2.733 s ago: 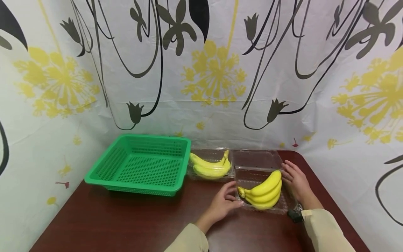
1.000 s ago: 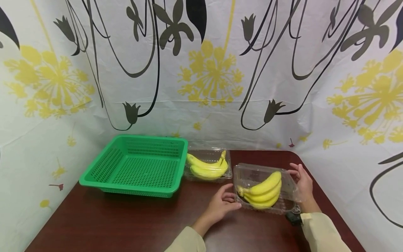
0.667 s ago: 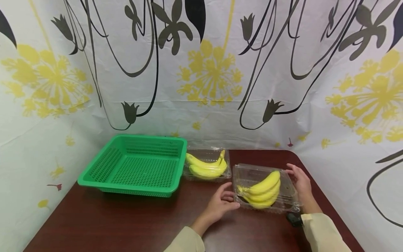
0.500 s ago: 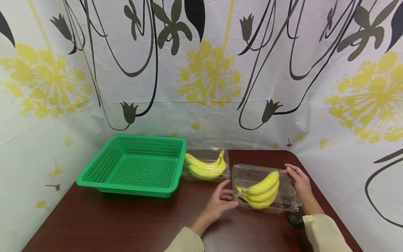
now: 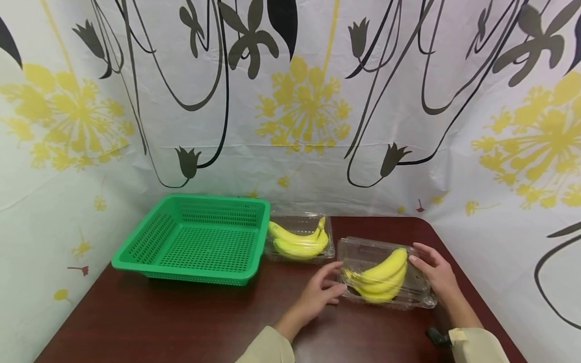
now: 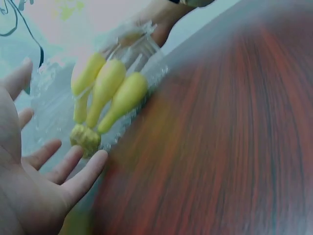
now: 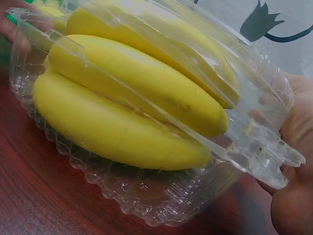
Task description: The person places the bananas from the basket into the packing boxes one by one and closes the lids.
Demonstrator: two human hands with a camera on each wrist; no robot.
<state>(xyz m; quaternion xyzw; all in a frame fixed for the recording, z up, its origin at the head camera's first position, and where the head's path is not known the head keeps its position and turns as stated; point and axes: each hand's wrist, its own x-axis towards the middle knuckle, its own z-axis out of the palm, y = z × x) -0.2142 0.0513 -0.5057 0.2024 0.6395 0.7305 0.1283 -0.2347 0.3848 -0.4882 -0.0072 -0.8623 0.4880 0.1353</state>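
Note:
A clear plastic clamshell box (image 5: 363,250) stands on the right of the table in the head view, its lid folded down over a bunch of yellow bananas (image 5: 383,277). Along the near side, the right wrist view shows the lid's edge (image 7: 161,115) apart from the base. My left hand (image 5: 315,297) is at the box's left side, fingers spread and slightly bent. My right hand (image 5: 438,275) lies at the right side, thumb and forefinger at the lid's corner. Some of its fingers show through the plastic.
A second clear box (image 5: 330,247) with bananas (image 5: 301,244) stands behind and to the left. Left of it is a green plastic basket (image 5: 209,275). A patterned sheet (image 5: 290,171) hangs behind the dark red wooden table (image 5: 181,322).
The box's lid, lying folded back at first, has swung forward over the bananas. My right hand has shifted forward along the right side, its thumb now at the lid's corner.

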